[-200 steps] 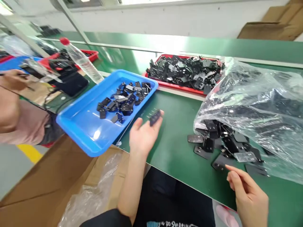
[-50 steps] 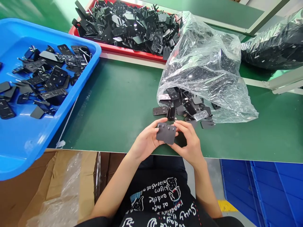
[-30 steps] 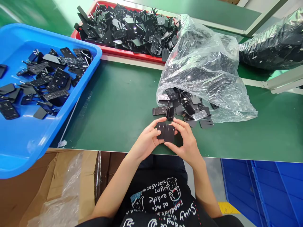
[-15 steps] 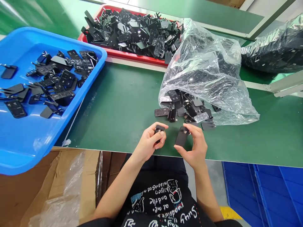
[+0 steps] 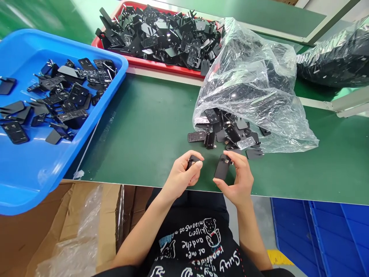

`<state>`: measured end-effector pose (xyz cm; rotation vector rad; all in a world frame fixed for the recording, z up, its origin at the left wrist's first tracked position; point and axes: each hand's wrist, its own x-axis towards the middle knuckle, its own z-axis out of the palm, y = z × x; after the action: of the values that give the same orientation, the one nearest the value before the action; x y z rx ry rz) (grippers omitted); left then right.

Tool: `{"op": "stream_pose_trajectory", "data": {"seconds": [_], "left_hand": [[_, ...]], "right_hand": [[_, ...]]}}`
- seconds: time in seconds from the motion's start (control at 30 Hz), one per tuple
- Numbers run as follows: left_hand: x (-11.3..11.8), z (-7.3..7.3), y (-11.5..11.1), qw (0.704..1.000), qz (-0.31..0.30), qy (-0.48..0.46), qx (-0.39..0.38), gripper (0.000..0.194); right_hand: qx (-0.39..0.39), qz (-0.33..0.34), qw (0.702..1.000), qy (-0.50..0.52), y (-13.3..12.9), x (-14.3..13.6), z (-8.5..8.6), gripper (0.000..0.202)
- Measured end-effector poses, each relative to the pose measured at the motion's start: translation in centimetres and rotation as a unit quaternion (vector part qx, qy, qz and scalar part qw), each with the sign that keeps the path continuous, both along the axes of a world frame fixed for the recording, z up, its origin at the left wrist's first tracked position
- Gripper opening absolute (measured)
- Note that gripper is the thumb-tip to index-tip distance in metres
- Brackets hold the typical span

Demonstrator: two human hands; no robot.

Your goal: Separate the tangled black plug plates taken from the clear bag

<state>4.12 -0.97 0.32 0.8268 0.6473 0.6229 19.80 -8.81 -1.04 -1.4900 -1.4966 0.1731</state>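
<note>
Just above the front edge of the green table, my left hand is closed around a small black plastic part, mostly covered by the fingers and thumb. My right hand grips another black plastic part between thumb and fingertips; this one is a flat rounded plate with metal pins near its top end. Beyond both hands lies a loose pile of similar black parts, spilling from the mouth of a clear plastic bag.
On the left stands a blue tray with several black parts. A red tray heaped with them sits at the back. Another filled bag lies far right. Below the table are a cardboard box and blue crates.
My left thumb has shifted over the part, which now shows less. My right hand holds its part almost unchanged. The view has moved slightly.
</note>
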Motion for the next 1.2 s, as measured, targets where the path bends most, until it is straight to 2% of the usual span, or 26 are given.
{"op": "stream_pose_trajectory", "data": {"seconds": [0.17,0.53,0.8,0.87,1.0,1.1,1.2], "left_hand": [[-0.20,-0.27,-0.05,0.999,-0.033,0.000,0.032,0.023],[-0.08,-0.26,0.12,0.999,-0.032,-0.006,0.032,0.015],[0.10,0.09,0.44,0.999,-0.033,-0.029,-0.026,0.024],[0.12,0.17,0.52,0.997,-0.042,-0.050,-0.044,0.029],[0.14,0.38,0.53,0.994,-0.047,-0.059,-0.083,0.035],[0.10,0.56,0.40,0.995,-0.037,-0.023,-0.090,0.035],[0.00,0.48,0.24,0.995,-0.035,-0.008,-0.094,0.036]], "right_hand": [[0.015,0.005,1.000,0.005,0.14,0.06,0.01,0.062],[0.012,0.004,1.000,0.009,0.13,0.10,-0.08,0.062],[0.003,0.009,1.000,0.022,0.13,-0.02,-0.01,0.059],[0.002,0.031,0.999,0.040,0.06,-0.02,0.06,0.058],[-0.019,0.126,0.990,0.064,-0.06,-0.01,0.42,0.059],[-0.027,0.171,0.985,0.018,-0.06,-0.05,0.63,0.062],[-0.021,0.182,0.982,-0.051,-0.01,-0.20,0.59,0.065]]}}
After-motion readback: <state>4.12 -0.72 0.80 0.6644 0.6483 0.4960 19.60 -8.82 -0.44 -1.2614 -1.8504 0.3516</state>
